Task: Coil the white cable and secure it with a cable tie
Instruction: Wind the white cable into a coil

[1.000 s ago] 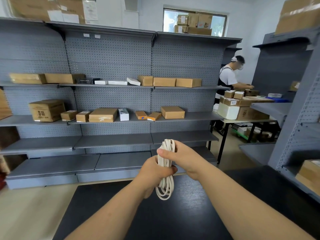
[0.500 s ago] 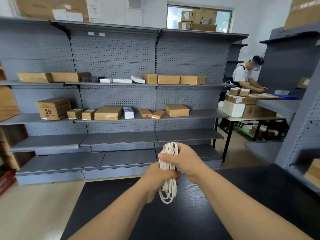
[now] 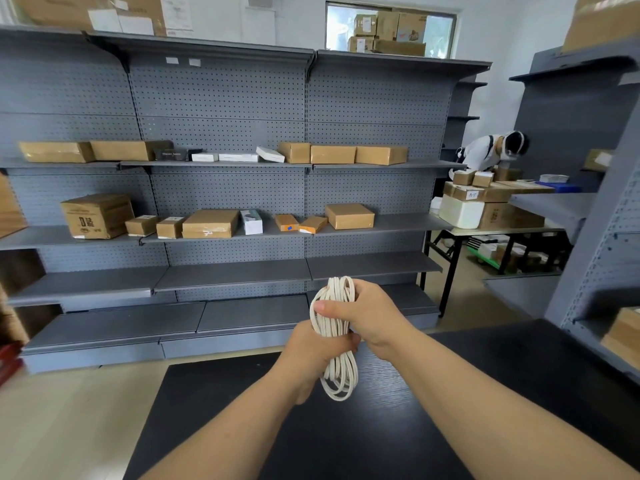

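Observation:
The white cable is gathered into a long coil of several loops, held upright in the air above the black table. My right hand grips the upper half, thumb across the strands. My left hand wraps around the coil's middle from the left, just below the right hand. The lower loops hang free beneath both hands. The top loops stick out above my right fingers. No cable tie shows in view.
Grey pegboard shelving with several cardboard boxes stands across the floor beyond the table. More grey shelves rise at the right. A person bends over a folding table stacked with boxes at the back right.
Both hands keep their grip on the coil. The view has swung slightly left, so the shelving shifted right, and the person at the back has bent lower over the boxes.

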Motion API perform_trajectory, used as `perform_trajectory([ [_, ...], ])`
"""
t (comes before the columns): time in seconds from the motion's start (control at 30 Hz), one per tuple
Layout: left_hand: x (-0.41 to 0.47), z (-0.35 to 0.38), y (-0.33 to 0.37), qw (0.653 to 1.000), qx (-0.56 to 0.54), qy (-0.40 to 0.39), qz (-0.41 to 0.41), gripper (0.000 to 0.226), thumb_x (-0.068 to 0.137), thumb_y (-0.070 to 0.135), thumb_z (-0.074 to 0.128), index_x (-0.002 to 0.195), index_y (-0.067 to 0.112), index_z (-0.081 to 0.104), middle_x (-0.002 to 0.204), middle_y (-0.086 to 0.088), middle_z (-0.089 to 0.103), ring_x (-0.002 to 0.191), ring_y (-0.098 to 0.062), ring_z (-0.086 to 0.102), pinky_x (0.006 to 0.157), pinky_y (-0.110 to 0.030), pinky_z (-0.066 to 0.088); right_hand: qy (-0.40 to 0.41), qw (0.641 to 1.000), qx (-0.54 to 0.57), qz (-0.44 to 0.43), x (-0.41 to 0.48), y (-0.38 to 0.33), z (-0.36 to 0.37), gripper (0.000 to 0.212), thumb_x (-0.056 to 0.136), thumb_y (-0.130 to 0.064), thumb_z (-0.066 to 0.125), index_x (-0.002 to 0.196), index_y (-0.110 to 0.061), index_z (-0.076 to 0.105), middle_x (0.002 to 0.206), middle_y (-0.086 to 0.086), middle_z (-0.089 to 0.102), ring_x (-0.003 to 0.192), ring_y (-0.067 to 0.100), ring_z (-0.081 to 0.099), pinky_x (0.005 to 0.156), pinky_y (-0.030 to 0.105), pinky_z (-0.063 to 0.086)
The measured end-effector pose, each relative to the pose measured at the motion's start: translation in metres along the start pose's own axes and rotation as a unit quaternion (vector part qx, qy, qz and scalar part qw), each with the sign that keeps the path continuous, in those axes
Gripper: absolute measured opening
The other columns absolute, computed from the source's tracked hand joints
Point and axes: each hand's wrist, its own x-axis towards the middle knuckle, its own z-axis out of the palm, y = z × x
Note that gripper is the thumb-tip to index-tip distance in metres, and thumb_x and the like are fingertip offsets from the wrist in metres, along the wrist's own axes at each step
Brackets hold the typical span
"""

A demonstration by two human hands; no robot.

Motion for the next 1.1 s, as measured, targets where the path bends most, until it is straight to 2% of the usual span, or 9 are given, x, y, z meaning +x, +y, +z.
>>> perform_trajectory([
  [0.13,0.004,-0.002,-0.002,0.999,0.034,0.005,0.003,0.012,0.075,0.006,0.067,0.085,0.012,0.068,0.079,-0.012,0.071,0.076,-0.023,0.067,0.075,-0.039,0.055,-0.004,1.000,0.002,-0.002,0.000,0.001,0.003,0.017,0.072,-0.008,0.076,0.084,-0.013,0.065,0.078,0.004,0.069,0.075,0.017,0.065,0.071,0.036,0.052],
  [0.23,0.008,0.001,-0.002,0.996,0.089,0.021,0.013,0.013,0.076,0.010,0.065,0.087,0.018,0.066,0.083,-0.007,0.072,0.080,-0.019,0.069,0.074,-0.037,0.057,-0.014,1.000,0.003,0.012,0.001,0.000,0.004,0.029,0.072,-0.015,0.077,0.095,-0.016,0.058,0.081,-0.001,0.065,0.081,0.016,0.062,0.076,0.035,0.050],
  [0.37,0.006,0.003,0.000,0.988,0.152,0.013,0.033,0.014,0.077,0.010,0.061,0.078,0.024,0.062,0.075,0.001,0.069,0.073,-0.012,0.065,0.062,-0.025,0.051,0.060,0.997,-0.055,0.011,0.001,0.003,0.008,0.044,0.065,-0.028,0.083,0.098,-0.014,0.057,0.085,0.000,0.062,0.084,0.016,0.060,0.075,0.033,0.048],
  [0.43,0.006,0.003,-0.002,0.991,0.133,-0.004,0.025,0.012,0.077,0.009,0.062,0.078,0.021,0.063,0.075,-0.001,0.069,0.073,-0.014,0.066,0.061,-0.025,0.050,0.082,0.994,-0.065,0.010,0.001,0.005,0.009,0.040,0.067,-0.026,0.082,0.096,-0.012,0.059,0.086,0.004,0.064,0.083,0.019,0.062,0.073,0.033,0.049],
  [0.57,0.008,0.000,-0.005,0.996,0.057,-0.066,-0.011,0.020,0.068,0.014,0.070,0.087,0.014,0.068,0.088,-0.012,0.072,0.087,-0.024,0.068,0.079,-0.037,0.055,0.088,0.995,-0.052,0.002,0.004,0.010,0.004,0.025,0.071,-0.022,0.078,0.087,-0.010,0.062,0.083,0.013,0.071,0.085,0.028,0.069,0.083,0.045,0.055],
  [0.7,0.009,0.000,-0.004,0.989,-0.007,-0.138,-0.060,0.012,0.079,0.003,0.066,0.092,0.006,0.065,0.080,-0.012,0.066,0.070,-0.017,0.066,0.061,-0.024,0.051,0.083,0.996,-0.034,-0.002,0.003,0.011,-0.002,0.018,0.077,-0.014,0.073,0.086,-0.006,0.061,0.071,0.006,0.067,0.072,0.019,0.070,0.075,0.038,0.057],
  [0.77,0.008,0.003,-0.007,0.985,-0.032,-0.156,-0.060,0.008,0.084,0.002,0.062,0.091,0.005,0.064,0.075,-0.009,0.065,0.067,-0.018,0.065,0.063,-0.026,0.051,0.079,0.996,-0.037,-0.001,0.001,0.010,-0.007,0.019,0.078,-0.014,0.073,0.089,-0.004,0.060,0.072,0.005,0.067,0.067,0.013,0.069,0.064,0.029,0.058],
  [0.9,0.008,0.019,-0.016,0.986,-0.065,-0.147,-0.050,0.006,0.085,0.002,0.061,0.090,0.004,0.062,0.070,-0.009,0.066,0.066,-0.020,0.065,0.065,-0.029,0.052,0.083,0.996,-0.034,0.005,-0.002,0.012,-0.021,0.020,0.078,-0.012,0.072,0.088,-0.002,0.059,0.070,0.008,0.066,0.058,0.009,0.068,0.051,0.022,0.052],
  [1.1,0.015,0.057,-0.024,0.990,-0.056,-0.127,-0.036,0.010,0.086,-0.002,0.058,0.083,0.006,0.062,0.064,-0.008,0.065,0.059,-0.018,0.062,0.059,-0.029,0.050,0.105,0.994,-0.016,0.014,-0.008,0.022,-0.054,0.016,0.077,-0.008,0.073,0.075,-0.007,0.058,0.061,0.006,0.063,0.066,0.023,0.066,0.061,0.030,0.055],
])
